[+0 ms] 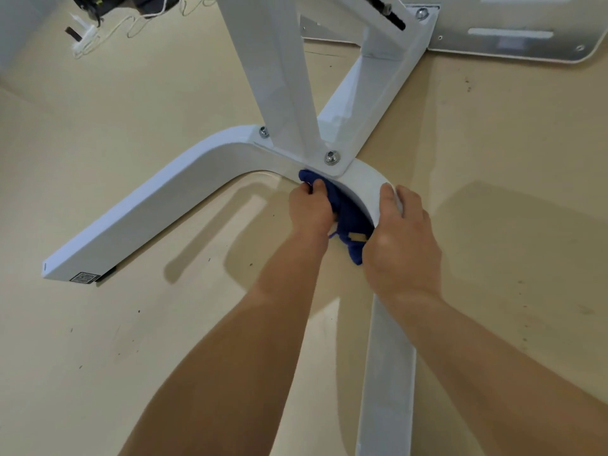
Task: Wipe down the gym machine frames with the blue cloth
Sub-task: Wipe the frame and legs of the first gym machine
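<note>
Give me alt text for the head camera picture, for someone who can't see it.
A person's left hand grips a bunched blue cloth against the inner curve of a white gym machine frame, just below a bolted upright post. The right hand holds the same bend from the outside, above a beige floor.

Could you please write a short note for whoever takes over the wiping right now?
Left hand grips the cloth, pressing it on the inner side of the frame bend, just below the bolted post.
Right hand holds the bend's outer side.
Done: cannot tell what is already wiped.
Left: finish the bend, then probably the rest of the frame.
</note>
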Demonstrator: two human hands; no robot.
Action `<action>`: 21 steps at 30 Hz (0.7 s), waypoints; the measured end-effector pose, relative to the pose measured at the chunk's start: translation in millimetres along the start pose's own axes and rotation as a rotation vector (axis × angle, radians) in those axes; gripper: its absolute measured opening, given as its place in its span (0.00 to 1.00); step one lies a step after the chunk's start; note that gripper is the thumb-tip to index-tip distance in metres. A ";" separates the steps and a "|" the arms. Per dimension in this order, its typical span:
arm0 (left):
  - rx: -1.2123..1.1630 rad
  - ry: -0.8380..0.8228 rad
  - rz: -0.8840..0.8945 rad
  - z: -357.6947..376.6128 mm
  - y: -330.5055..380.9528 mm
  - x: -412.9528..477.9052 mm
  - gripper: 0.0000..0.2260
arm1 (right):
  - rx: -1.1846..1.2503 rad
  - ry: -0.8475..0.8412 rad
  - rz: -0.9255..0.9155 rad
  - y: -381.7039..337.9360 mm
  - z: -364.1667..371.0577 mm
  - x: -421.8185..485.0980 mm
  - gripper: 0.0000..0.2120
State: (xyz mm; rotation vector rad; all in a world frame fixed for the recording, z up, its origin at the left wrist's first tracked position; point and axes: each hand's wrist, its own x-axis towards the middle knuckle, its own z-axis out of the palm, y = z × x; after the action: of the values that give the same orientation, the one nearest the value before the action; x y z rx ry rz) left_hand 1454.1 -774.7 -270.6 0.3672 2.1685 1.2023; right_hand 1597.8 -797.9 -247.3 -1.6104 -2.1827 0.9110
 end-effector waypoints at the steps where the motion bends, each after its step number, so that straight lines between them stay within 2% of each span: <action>1: 0.018 -0.002 0.011 0.2 1.4 -3.7 0.13 | -0.003 0.002 -0.003 0.3 0.7 0.1 0.36; 6: 0.102 -0.292 0.108 -2.9 -6.4 -39.2 0.12 | 0.000 -0.013 -0.006 0.7 0.2 0.4 0.36; 8: 0.077 -0.225 0.125 -6.4 2.7 -36.3 0.12 | -0.012 -0.022 -0.019 1.9 0.6 -0.3 0.38; 10: 0.057 -0.052 0.116 -5.3 16.3 -28.1 0.11 | -0.020 -0.041 -0.037 2.7 0.7 0.2 0.39; 15: 0.059 0.232 0.164 -21.6 40.6 17.3 0.08 | -0.038 0.003 -0.091 10.2 3.1 1.7 0.29; 19: 0.119 0.291 0.176 -30.8 46.1 40.4 0.12 | 0.014 0.042 -0.107 13.2 7.5 6.4 0.25; 21: 0.126 0.239 0.210 -19.9 35.8 21.3 0.09 | 0.032 0.043 -0.111 15.1 8.8 6.9 0.25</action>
State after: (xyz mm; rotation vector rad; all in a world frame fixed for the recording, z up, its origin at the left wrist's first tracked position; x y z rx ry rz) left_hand 1423.1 -757.4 -241.2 0.5396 2.4687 1.2807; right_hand 1602.0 -791.6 -264.5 -1.4645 -2.1933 0.8666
